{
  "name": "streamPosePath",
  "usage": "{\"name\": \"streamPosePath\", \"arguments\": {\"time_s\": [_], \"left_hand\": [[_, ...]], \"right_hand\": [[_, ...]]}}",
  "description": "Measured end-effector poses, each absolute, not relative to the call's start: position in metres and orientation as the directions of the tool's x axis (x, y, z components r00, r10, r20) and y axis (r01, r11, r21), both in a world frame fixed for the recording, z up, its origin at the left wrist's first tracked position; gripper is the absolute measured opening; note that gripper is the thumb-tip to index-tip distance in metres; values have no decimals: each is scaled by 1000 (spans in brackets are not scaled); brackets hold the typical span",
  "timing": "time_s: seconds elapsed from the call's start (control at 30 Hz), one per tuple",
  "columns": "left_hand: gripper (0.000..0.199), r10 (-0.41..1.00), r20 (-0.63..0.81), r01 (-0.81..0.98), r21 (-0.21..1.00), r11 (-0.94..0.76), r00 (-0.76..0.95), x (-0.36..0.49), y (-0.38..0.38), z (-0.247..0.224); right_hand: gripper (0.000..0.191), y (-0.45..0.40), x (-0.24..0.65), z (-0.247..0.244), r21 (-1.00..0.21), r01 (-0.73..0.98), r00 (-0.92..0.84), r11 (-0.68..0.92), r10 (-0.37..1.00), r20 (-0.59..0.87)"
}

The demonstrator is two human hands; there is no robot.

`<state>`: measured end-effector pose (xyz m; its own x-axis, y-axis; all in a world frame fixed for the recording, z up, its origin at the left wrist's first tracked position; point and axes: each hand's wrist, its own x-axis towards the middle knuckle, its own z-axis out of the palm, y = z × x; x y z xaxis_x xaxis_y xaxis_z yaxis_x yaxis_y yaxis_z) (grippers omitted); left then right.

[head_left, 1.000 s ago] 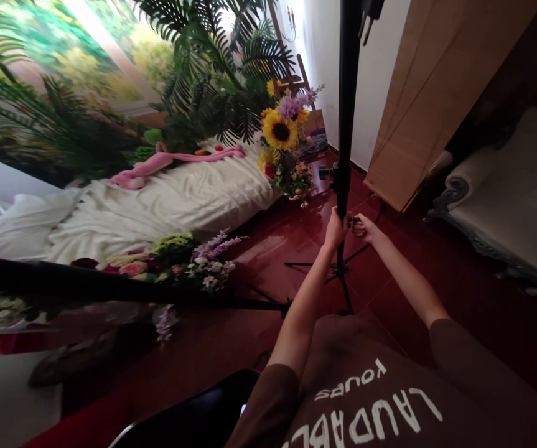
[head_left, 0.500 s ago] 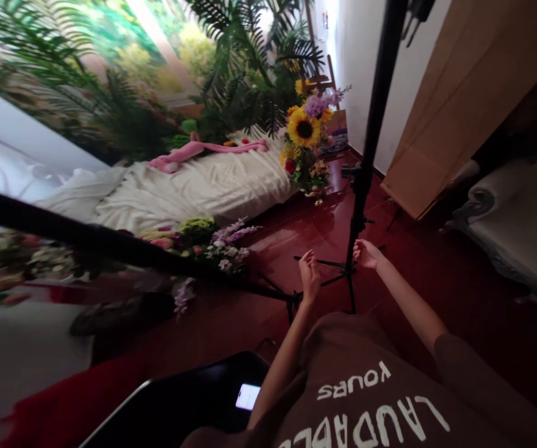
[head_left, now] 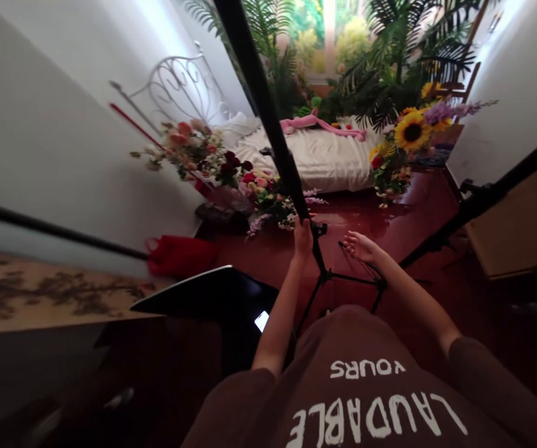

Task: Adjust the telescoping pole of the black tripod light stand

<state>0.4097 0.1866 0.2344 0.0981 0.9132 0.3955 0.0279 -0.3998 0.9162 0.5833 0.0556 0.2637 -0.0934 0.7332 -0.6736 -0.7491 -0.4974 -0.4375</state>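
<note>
Brown cloth shirt (head_left: 352, 336) nearest, its white upside-down lettering reads "LAUDABLE YOURS". Beyond it the left hand (head_left: 302, 239) clasps a slim black tripod stand (head_left: 283, 155) on the glossy red floor (head_left: 361, 218); the right hand (head_left: 361, 247) is apart, fingers loosely curled. The step seems to be steadying the stand — working its black side knob (head_left: 323, 229) would call for the right hand to close in. Farther off lies a cream-covered bed (head_left: 328, 158).

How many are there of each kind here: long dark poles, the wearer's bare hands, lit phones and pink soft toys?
Long dark poles: 3
Bare hands: 2
Lit phone: 1
Pink soft toy: 1
Total: 7
</note>
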Motion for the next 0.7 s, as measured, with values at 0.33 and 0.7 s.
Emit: {"name": "streamPosePath", "arguments": {"time_s": [0.33, 0.7], "left_hand": [[57, 910, 414, 78, 907, -414, 22, 428, 194, 217], [52, 877, 480, 195, 860, -471, 2, 429, 202, 205]], "right_hand": [[43, 120, 543, 271, -313, -746, -462, -588, 795, -394], [29, 116, 556, 294, -879, 471, 107, -78, 994, -30]]}}
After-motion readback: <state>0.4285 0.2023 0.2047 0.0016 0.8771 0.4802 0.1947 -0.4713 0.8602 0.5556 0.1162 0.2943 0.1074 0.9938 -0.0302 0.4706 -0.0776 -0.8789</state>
